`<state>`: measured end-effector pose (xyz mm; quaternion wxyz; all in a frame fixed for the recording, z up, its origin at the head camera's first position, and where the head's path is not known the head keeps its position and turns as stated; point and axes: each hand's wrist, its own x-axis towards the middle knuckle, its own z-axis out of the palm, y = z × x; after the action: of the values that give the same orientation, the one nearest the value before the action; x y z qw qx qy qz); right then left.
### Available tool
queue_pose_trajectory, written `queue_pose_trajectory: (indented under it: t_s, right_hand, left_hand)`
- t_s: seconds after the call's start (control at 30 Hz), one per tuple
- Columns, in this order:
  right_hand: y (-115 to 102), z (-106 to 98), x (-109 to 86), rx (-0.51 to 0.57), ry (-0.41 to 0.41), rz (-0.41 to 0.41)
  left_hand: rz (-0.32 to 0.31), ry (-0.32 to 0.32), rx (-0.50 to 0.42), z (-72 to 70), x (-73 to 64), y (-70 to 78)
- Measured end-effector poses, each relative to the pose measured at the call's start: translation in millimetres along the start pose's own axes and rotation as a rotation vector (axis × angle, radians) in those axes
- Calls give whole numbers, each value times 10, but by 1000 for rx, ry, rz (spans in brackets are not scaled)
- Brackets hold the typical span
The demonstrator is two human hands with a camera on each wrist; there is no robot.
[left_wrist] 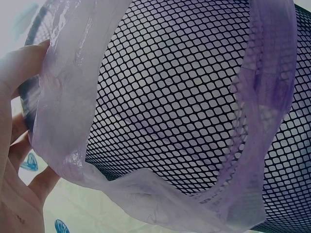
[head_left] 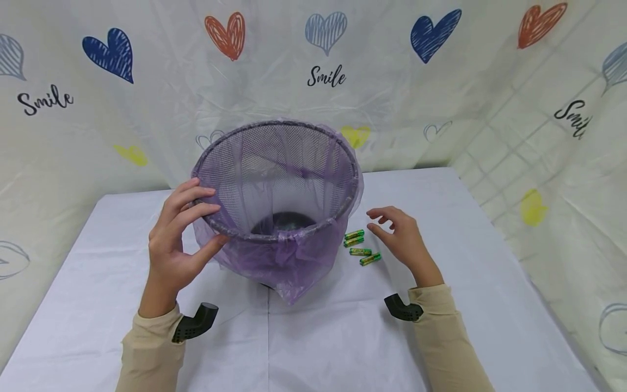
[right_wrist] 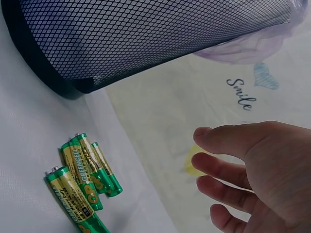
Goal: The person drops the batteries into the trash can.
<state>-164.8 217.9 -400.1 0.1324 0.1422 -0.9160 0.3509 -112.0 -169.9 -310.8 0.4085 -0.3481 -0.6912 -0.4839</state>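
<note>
A dark wire-mesh wastebasket (head_left: 294,169), lined with a thin purple plastic bag (head_left: 289,261), stands on the table, its mouth facing up and toward me. My left hand (head_left: 176,245) grips its rim at the left, fingers over the edge and thumb outside. In the left wrist view the bag (left_wrist: 68,97) folds over the rim and partly covers the mesh (left_wrist: 170,97). To the right of the basket lie several green and gold batteries (head_left: 360,251). Beside them hovers my right hand (head_left: 404,239), fingers loosely bent with nothing between them. The right wrist view shows the batteries (right_wrist: 75,201) close together.
A white cloth covers the table (head_left: 235,337). Behind it and at both sides hangs a pale curtain (head_left: 274,81) printed with hearts and "Smile". Black curved mounts (head_left: 196,322) sit on both wrists.
</note>
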Motion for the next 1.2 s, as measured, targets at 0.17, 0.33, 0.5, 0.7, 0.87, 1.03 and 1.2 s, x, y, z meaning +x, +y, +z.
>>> queue_pose_trajectory:
  t_s: [0.17, 0.33, 0.5, 0.7, 0.87, 1.03, 1.2]
  right_hand:
    - [49, 35, -7, -16, -29, 13]
    - [91, 74, 0, -23, -67, 28]
    - [145, 119, 1, -30, -105, 51]
    - [206, 184, 12, -22, -157, 82]
    - [257, 256, 16, -43, -191, 102]
    - [263, 306, 13, -41, -203, 91]
    - [254, 333, 16, -46, -215, 72]
  left_hand:
    - [5, 1, -7, -7, -19, -39]
    - [4, -1, -10, -13, -34, -72]
    - [5, -1, -4, -14, -51, -74]
    - [11, 1, -11, -10, -31, -65]
    - [5, 1, -17, 1, -20, -55]
    - [7, 4, -14, -6, -18, -48]
    - [5, 3, -9, -11, -11, -41]
